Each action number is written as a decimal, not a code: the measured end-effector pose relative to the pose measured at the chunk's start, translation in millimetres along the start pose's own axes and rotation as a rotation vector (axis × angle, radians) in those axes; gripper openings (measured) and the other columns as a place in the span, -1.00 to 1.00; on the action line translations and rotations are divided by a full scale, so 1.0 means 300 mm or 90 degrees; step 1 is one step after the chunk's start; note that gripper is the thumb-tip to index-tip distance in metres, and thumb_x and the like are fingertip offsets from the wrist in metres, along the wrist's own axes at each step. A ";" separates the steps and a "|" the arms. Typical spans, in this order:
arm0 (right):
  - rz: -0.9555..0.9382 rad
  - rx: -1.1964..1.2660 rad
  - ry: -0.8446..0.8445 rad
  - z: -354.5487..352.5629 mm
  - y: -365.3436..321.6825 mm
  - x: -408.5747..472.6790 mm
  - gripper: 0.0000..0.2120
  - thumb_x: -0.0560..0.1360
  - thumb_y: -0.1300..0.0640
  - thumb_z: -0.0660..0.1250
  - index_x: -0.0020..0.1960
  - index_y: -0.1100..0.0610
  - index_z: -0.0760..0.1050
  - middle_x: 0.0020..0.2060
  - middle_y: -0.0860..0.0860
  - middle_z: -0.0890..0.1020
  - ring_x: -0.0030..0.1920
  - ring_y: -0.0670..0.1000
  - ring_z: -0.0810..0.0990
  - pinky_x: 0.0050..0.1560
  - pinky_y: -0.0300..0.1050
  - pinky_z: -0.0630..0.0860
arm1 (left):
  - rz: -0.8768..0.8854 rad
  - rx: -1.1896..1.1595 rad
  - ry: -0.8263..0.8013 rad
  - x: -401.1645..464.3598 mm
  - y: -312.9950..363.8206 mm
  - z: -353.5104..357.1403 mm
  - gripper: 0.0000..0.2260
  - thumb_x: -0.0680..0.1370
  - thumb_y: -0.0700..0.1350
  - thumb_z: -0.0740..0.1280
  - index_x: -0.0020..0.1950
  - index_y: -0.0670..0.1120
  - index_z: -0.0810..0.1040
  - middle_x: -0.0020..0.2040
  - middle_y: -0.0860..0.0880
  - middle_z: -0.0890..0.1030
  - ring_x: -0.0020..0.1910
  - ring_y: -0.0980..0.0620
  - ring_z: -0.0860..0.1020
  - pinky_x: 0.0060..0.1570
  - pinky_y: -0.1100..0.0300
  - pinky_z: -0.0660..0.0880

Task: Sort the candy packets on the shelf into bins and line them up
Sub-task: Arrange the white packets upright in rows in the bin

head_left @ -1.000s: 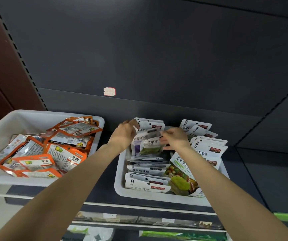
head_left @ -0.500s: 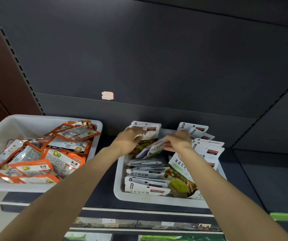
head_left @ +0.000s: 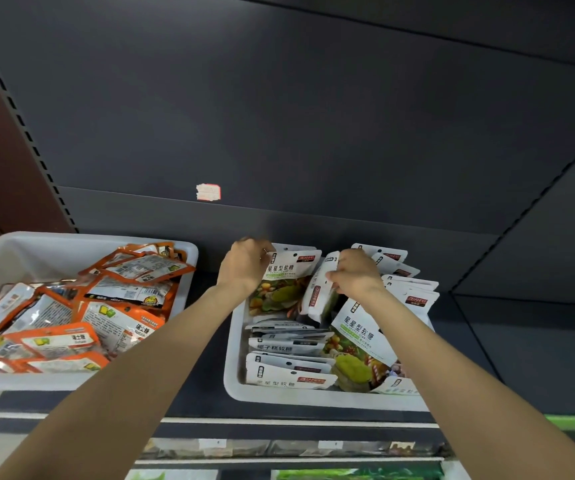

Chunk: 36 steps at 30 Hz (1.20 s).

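Views: one only, the head camera, so no part of the scene is shared with a second view
Position: worn on the person's head, in front of the dark shelf [head_left: 314,408]
Facing: forward and a little downward, toward the shelf's back panel [head_left: 296,116]
Lens: wide-angle; straight edges bow near the frame's borders
Nearness: close, at arm's reach; both forearms run in from the bottom corners to the left hand [head_left: 244,268] and right hand [head_left: 357,277]
Coverage: the right bin [head_left: 236,355] sits low and centre, the left bin [head_left: 12,244] is cut by the left edge, a lower shelf [head_left: 279,448] shows along the bottom
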State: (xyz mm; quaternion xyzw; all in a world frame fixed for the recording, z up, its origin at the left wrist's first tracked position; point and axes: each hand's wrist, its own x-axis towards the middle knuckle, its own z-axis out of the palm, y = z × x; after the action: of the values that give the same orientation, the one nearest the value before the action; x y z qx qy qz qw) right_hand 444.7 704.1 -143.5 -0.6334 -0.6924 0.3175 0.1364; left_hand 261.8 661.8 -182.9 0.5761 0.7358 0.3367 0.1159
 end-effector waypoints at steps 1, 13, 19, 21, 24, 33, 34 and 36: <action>-0.019 -0.035 -0.016 -0.007 -0.006 -0.012 -0.83 0.49 0.23 0.35 -0.23 0.15 0.40 -0.12 0.14 0.62 -0.04 0.13 0.63 0.01 0.01 0.57 | -0.004 -0.012 0.015 -0.002 0.009 -0.001 -0.83 0.57 -0.21 0.27 0.08 -0.11 0.64 0.02 -0.14 0.64 -0.05 -0.12 0.60 -0.05 0.03 0.56; -0.229 -0.320 -0.107 -0.063 -0.034 -0.075 -0.84 0.60 0.24 0.16 0.08 0.10 0.49 -0.10 0.10 0.56 -0.11 0.14 0.51 -0.26 -0.11 0.33 | -0.048 -0.048 -0.026 0.020 -0.027 -0.009 -0.84 0.56 -0.23 0.30 0.05 -0.13 0.66 0.00 -0.12 0.67 0.01 -0.07 0.62 0.05 0.10 0.54; -0.229 -0.359 -0.062 -0.093 -0.027 -0.028 -0.65 0.56 0.34 0.13 0.12 -0.05 0.51 0.10 0.01 0.59 -0.01 0.07 0.53 -0.12 -0.05 0.45 | -0.028 -0.053 0.003 0.051 -0.062 -0.018 -0.85 0.55 -0.24 0.30 0.00 -0.12 0.67 -0.05 -0.11 0.68 -0.04 -0.09 0.63 -0.02 0.07 0.56; -0.229 -0.353 -0.056 -0.098 -0.020 -0.016 -0.65 0.59 0.29 0.14 0.22 -0.07 0.50 0.15 0.00 0.58 0.05 0.07 0.53 -0.09 -0.05 0.44 | -0.034 -0.055 0.037 0.064 -0.071 -0.025 -0.85 0.55 -0.24 0.30 -0.01 -0.13 0.67 -0.06 -0.12 0.68 -0.06 -0.09 0.62 -0.06 0.09 0.54; -0.239 -0.319 -0.090 -0.079 -0.010 -0.005 -0.68 0.62 0.21 0.14 0.28 -0.05 0.48 0.23 0.02 0.55 0.16 0.10 0.52 0.11 0.02 0.47 | 0.025 -0.063 0.000 0.075 -0.049 -0.012 -0.85 0.55 -0.26 0.30 0.01 -0.15 0.66 -0.03 -0.09 0.67 -0.05 -0.04 0.62 -0.03 0.15 0.53; -0.293 -0.241 -0.072 -0.036 -0.010 0.021 -0.71 0.63 0.14 0.15 0.28 -0.02 0.52 0.03 0.00 0.50 0.12 0.04 0.48 0.02 -0.08 0.38 | 0.032 -0.143 -0.050 0.093 -0.050 -0.027 -0.87 0.53 -0.31 0.34 0.02 -0.21 0.65 -0.05 -0.10 0.67 -0.09 0.10 0.58 -0.01 0.33 0.48; -0.302 -0.199 -0.054 -0.024 -0.015 0.026 -0.72 0.62 0.17 0.17 0.26 0.00 0.53 0.01 0.00 0.51 0.09 0.04 0.49 0.01 -0.05 0.40 | 0.033 -0.145 -0.075 0.088 -0.055 -0.027 -0.87 0.53 -0.31 0.34 0.01 -0.21 0.65 -0.06 -0.10 0.67 -0.10 0.09 0.59 0.01 0.28 0.52; -0.317 -0.136 -0.026 0.017 -0.031 0.035 -0.73 0.60 0.21 0.20 0.24 0.06 0.56 0.03 0.01 0.56 0.09 0.04 0.53 0.03 -0.03 0.44 | 0.033 -0.134 -0.106 0.075 -0.061 -0.019 -0.86 0.53 -0.32 0.33 0.02 -0.19 0.65 -0.05 -0.10 0.67 -0.10 0.11 0.59 0.03 0.25 0.54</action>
State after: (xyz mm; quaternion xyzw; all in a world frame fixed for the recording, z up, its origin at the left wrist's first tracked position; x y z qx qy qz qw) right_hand 432.7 712.9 -143.9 -0.4479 -0.8591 0.2121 0.1282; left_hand 237.7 678.4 -185.2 0.6054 0.6691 0.3660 0.2276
